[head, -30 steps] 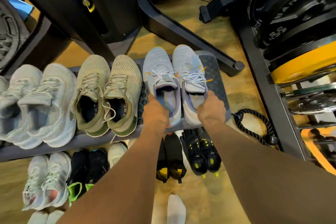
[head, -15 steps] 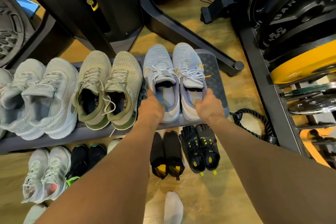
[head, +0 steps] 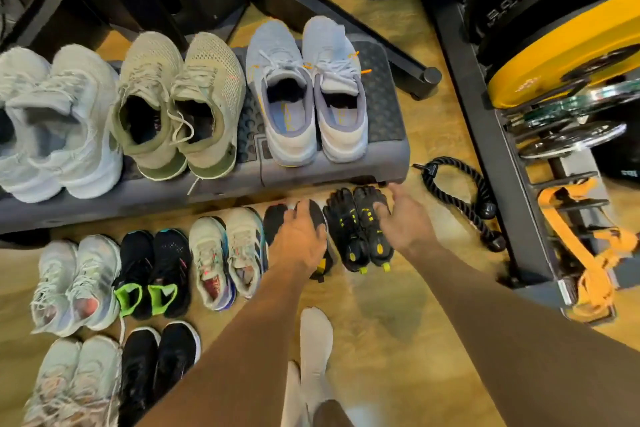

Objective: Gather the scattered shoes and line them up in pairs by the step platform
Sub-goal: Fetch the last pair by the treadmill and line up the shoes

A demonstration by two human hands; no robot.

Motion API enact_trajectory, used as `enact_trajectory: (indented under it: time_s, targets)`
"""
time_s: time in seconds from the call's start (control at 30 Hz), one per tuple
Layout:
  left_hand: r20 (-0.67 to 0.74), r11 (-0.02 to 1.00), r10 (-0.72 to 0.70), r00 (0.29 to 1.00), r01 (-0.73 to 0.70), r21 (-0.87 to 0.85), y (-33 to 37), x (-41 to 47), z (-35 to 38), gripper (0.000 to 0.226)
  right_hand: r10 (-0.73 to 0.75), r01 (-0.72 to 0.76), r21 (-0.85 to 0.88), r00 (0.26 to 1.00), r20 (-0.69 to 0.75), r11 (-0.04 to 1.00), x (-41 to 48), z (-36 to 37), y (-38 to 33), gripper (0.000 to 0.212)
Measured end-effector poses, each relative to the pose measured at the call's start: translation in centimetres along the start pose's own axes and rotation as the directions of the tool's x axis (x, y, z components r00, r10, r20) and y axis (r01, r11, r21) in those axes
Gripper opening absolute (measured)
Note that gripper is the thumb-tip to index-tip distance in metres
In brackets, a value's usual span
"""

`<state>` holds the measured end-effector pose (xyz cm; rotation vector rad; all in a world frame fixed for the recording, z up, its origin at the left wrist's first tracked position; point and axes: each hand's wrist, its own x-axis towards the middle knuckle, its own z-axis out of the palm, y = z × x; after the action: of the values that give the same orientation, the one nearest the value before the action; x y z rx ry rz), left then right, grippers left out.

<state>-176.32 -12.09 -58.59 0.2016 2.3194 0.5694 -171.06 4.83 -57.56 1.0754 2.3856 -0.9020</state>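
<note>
Three pairs were seen lined up on the step platform [head: 329, 174]: a white pair [head: 65, 121] at the left, an olive pair [head: 207, 90] in the middle and a grey pair [head: 284, 87] at the right. More pairs were set in rows on the wooden floor [head: 381, 305] in front of it. The left hand [head: 299, 236] was laid on a black pair [head: 275, 218], fingers relaxed and lightly spread. The right hand [head: 405, 222] was rested on the black-and-yellow toe shoes [head: 346, 229] just beside, fingers nearly straight.

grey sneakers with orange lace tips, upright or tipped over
Upright: both grey sneakers with orange lace tips sit sole-down on the dark grey step platform, openings facing up.
</note>
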Motion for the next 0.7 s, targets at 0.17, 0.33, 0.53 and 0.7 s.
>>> enact_trajectory:
  time_s: [0.17, 0.33, 0.53, 0.7]
  targets:
    - [0.107, 0.993, 0.047, 0.993, -0.058, 0.099, -1.2, -0.2, 9.8, 0.055, -0.026, 0.03, -0.11, 0.999, 0.04, 0.993, -0.8, 5.8, 7.2, 0.045]
    - [0.135, 0.949, 0.136, 0.982, -0.168, 0.268, -1.6, 4.0, 19.5, 0.053, -0.086, 0.108, -0.212, 0.99, 0.11, 0.971, 2.7, 12.6, 14.3, 0.045]
    - [0.192, 0.763, 0.226, 0.955, -0.296, 0.575, -4.4, 11.2, 31.2, 0.044, -0.256, 0.304, -0.432, 0.952, 0.167, 0.849, 10.5, 19.6, 23.2, 0.06]
    - [0.198, 0.483, 0.479, 0.855, -0.445, 0.754, -7.7, 15.8, 34.8, 0.041, -0.332, 0.306, -0.525, 0.942, 0.048, 0.794, 14.8, 24.3, 26.2, 0.043]
